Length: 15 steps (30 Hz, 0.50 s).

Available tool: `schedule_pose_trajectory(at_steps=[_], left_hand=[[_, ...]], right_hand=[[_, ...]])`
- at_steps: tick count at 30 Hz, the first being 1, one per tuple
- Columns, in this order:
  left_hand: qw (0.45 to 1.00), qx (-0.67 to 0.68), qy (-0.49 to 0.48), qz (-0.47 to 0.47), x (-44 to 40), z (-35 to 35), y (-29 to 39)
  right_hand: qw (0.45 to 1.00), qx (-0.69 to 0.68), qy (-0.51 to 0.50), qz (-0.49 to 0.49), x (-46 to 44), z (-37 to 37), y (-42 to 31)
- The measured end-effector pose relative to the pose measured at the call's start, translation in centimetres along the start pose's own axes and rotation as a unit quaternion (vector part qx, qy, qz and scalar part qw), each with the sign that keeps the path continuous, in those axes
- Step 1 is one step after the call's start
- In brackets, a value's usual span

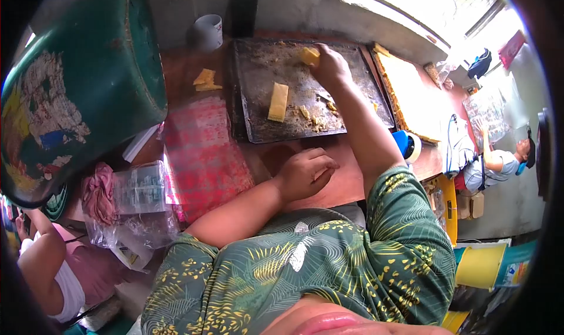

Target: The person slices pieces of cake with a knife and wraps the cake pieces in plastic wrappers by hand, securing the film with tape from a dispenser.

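Observation:
My right hand reaches over the far part of a dark baking tray, its fingers closed on a yellow piece of cake. Below and left of it, a flat rectangular strip of cake lies on the tray. Crumbs and broken yellow bits are scattered over the tray's near half. My left hand hovers or rests near the table's front edge, short of the tray. Its fingers are loosely curled together, and nothing shows in them.
Cake scraps lie left of the tray; a large cake slab is at right. A tilted green container, red-patterned sheet and clear plastic packs crowd the left. A cup stands behind. Co-workers sit left and work right.

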<state>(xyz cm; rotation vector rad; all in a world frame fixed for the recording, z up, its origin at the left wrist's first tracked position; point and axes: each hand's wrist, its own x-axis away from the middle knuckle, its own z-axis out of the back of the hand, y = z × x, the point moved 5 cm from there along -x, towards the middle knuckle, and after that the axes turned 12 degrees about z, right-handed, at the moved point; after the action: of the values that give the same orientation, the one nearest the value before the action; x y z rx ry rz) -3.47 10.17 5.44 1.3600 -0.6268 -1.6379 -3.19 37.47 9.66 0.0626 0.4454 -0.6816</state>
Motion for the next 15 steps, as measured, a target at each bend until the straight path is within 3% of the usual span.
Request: schedule_pose_trajectory(at_steps=[3,4,6,8,9,10,12,15], left_hand=[[0.999,-0.040,0.010,-0.001,0.3,-0.2,-0.5],[0.999,-0.053,0.006,-0.002,0.4,-0.4,-1.0],[0.998,-0.056,0.000,-0.005,0.3,-0.3,-0.8],[1.000,-0.030,-0.006,0.000,0.3,0.0,-0.6],[0.999,-0.021,0.007,-0.022,0.3,0.2,-0.4],[1.000,-0.002,0.018,0.018,0.5,0.3,-0.9],[0.998,-0.041,0.050,0.017,0.9,1.5,-0.8],[0.982,-0.124,0.141,0.019,1.6,5.9,1.4]], right_hand=[[0.976,-0.186,0.056,-0.102,3.9,3.9,0.8],[0.931,-0.330,0.061,-0.146,5.8,3.8,1.9],[0.780,-0.585,0.121,-0.187,10.6,3.9,3.1],[0.589,-0.764,0.161,-0.210,15.9,5.8,1.4],[0.549,-0.783,0.197,-0.214,18.2,6.3,1.2],[0.569,-0.778,0.171,-0.206,20.8,6.0,1.8],[0.517,-0.812,0.152,-0.224,25.5,5.4,2.5],[0.509,-0.803,0.189,-0.245,29.7,6.1,2.9]])
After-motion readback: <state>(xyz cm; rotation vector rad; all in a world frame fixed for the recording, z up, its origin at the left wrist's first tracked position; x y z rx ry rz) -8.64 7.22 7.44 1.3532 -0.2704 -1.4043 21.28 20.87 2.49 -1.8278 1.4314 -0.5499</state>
